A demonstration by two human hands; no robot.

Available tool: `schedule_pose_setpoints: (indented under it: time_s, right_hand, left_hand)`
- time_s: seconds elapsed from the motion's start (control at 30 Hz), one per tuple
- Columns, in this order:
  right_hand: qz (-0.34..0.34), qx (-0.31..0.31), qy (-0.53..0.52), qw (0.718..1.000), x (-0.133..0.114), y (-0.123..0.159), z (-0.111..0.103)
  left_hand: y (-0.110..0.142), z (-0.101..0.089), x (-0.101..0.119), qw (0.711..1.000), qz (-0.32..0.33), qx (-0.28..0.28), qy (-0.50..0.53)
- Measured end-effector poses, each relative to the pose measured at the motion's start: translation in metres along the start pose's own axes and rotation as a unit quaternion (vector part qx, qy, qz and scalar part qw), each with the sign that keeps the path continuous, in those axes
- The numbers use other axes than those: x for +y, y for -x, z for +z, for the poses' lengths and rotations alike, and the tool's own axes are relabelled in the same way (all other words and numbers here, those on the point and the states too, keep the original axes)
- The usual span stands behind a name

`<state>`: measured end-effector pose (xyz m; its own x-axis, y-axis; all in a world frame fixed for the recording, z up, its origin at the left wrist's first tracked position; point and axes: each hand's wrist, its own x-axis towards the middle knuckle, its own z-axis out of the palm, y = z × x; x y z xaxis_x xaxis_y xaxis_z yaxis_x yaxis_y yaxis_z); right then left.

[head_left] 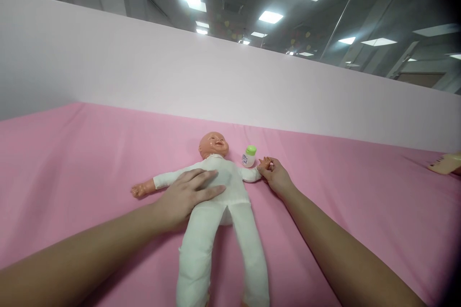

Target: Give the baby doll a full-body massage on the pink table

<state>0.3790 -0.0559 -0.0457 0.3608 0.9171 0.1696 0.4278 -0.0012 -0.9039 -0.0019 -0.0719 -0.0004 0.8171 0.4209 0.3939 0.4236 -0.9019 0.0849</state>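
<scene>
A baby doll (pixel 234 187) with a white cloth body lies on its back on the pink sheet (pixel 108 144), head away from me. My left hand (pixel 183 196) rests flat on the doll's torso, fingers spread. With thumb and fingers closed, my right hand (pixel 279 177) grips the doll's hand (pixel 264 163) on the right side. Beside that arm stands a small white bottle (pixel 248 158) with a green cap. The doll's other hand (pixel 142 188) lies on the sheet at the left, untouched. Its feet are mostly cut off by the lower edge.
A white wall (pixel 201 76) runs along the far side of the sheet, with a glass pane (pixel 273 5) above it reflecting ceiling lights. At the far right edge lies a beige object (pixel 444 164), partly out of view; I cannot make out what it is.
</scene>
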Motion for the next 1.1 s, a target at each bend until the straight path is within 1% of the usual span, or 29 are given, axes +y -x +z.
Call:
schedule_pose_setpoints:
  time_s: [0.13,0.23,0.4,0.6,0.7,0.8,0.87,0.97,1.03,1.1]
  right_hand:
    - [0.001,0.001,0.003,1.0,0.0,-0.001,0.001]
    - [0.0,0.001,0.003,1.0,-0.001,-0.001,0.001]
    - [-0.003,-0.001,0.005,1.0,-0.001,-0.001,0.002]
    - [-0.001,-0.002,0.007,1.0,-0.001,-0.001,0.002]
    - [0.001,-0.001,0.007,1.0,-0.003,0.0,0.002]
    - [0.001,-0.002,0.003,1.0,-0.005,0.001,0.002]
    - [0.0,-0.006,-0.003,1.0,-0.007,0.002,0.002]
    - [-0.001,-0.008,-0.01,1.0,-0.007,0.002,0.002]
    - [-0.001,-0.004,-0.014,1.0,-0.009,0.002,0.001]
    - [-0.008,0.006,-0.02,1.0,-0.013,0.004,0.001]
  left_hand:
    - [0.0,-0.002,0.004,0.999,-0.004,-0.042,-0.004]
    - [0.0,-0.002,0.005,0.998,-0.003,-0.062,0.005]
    - [0.001,-0.003,0.003,0.998,0.004,-0.066,0.003]
    - [-0.001,-0.003,0.004,0.998,0.013,-0.057,-0.029]
    - [-0.002,-0.004,0.008,0.998,0.037,-0.041,-0.022]
    - [-0.001,-0.009,0.016,0.995,0.096,0.014,0.013]
    - [0.001,-0.014,0.024,0.988,0.146,0.044,0.039]
    - [0.006,-0.022,0.038,0.975,0.205,0.044,0.074]
    - [0.008,-0.023,0.044,0.971,0.209,0.052,0.102]
    - [0.008,-0.022,0.044,0.971,0.181,0.089,0.128]
